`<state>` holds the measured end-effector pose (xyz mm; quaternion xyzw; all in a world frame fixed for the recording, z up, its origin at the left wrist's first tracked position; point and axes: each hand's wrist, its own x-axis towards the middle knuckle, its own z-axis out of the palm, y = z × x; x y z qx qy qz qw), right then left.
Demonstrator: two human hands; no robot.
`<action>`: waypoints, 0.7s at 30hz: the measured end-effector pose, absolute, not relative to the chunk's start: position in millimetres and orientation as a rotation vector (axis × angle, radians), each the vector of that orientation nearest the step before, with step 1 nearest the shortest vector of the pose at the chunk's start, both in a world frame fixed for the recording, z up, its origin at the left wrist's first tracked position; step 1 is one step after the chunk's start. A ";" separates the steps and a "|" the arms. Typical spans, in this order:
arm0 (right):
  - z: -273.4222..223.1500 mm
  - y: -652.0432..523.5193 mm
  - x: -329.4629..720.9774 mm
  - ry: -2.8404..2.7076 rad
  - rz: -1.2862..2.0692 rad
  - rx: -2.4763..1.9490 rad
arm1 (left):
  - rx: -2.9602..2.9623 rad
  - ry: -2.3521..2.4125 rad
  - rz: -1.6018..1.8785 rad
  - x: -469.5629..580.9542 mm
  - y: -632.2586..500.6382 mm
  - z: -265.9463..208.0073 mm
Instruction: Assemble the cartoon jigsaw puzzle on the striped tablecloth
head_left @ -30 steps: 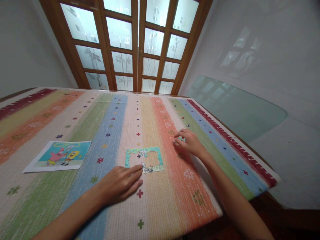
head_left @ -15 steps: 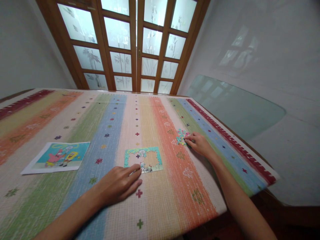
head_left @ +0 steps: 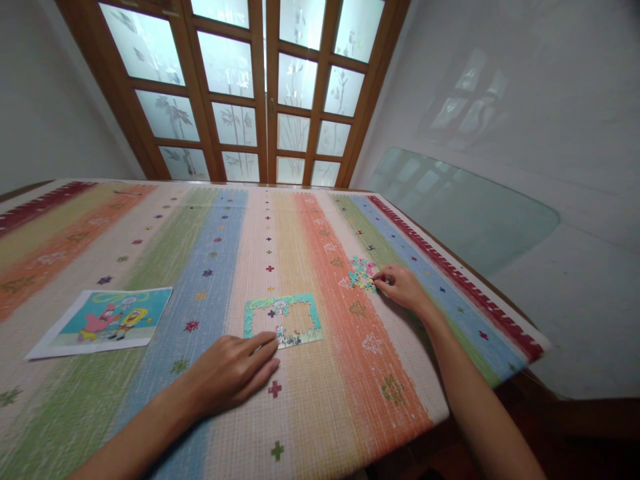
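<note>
A partly assembled jigsaw puzzle (head_left: pixel 315 321) lies on the tablecloth, its border joined around a gap where the cloth shows. My left hand (head_left: pixel 235 367) rests flat with fingers stretched out, fingertips over the puzzle's lower left part and hiding some of it. To the right sits a small heap of loose puzzle pieces (head_left: pixel 361 272), mostly turquoise with some pink and yellow. At the heap's right edge my right hand (head_left: pixel 403 285) has thumb and fingers pinched together. Whatever is between those fingertips is too small to make out.
A printed cartoon picture (head_left: pixel 113 320) on white paper lies to the left. The striped tablecloth (head_left: pixel 300 413) covers the table, whose near edge runs at lower right. Wooden doors with frosted panes (head_left: pixel 229 63) stand behind, and a pale wall (head_left: pixel 500 80) is on the right.
The whole view has shifted slightly. My right hand's fingertips have drawn a little towards the right edge of the heap. My left hand stays on the puzzle.
</note>
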<state>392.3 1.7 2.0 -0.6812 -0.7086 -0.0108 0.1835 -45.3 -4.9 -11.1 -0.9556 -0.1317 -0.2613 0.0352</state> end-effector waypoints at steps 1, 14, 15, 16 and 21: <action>2.2 0.6 393.9 -1.994 -0.023 -1.924 | -2.935 -0.396 -0.804 -45.3 -4.6 -11.1; -7.5 8.3 400.8 -1.933 -0.144 -2.025 | -2.838 -0.468 -0.865 -48.0 -0.2 -4.5; -9.2 10.6 401.8 -1.921 -0.169 -2.051 | -2.813 -0.486 -0.874 -49.1 1.2 -3.8; -10.8 12.6 403.1 -1.910 -0.186 -2.072 | -2.787 -0.505 -0.879 -50.3 2.6 -3.1; -15.5 17.2 409.9 -1.875 -0.205 -2.112 | -2.682 -0.612 -0.832 -56.9 9.3 -0.2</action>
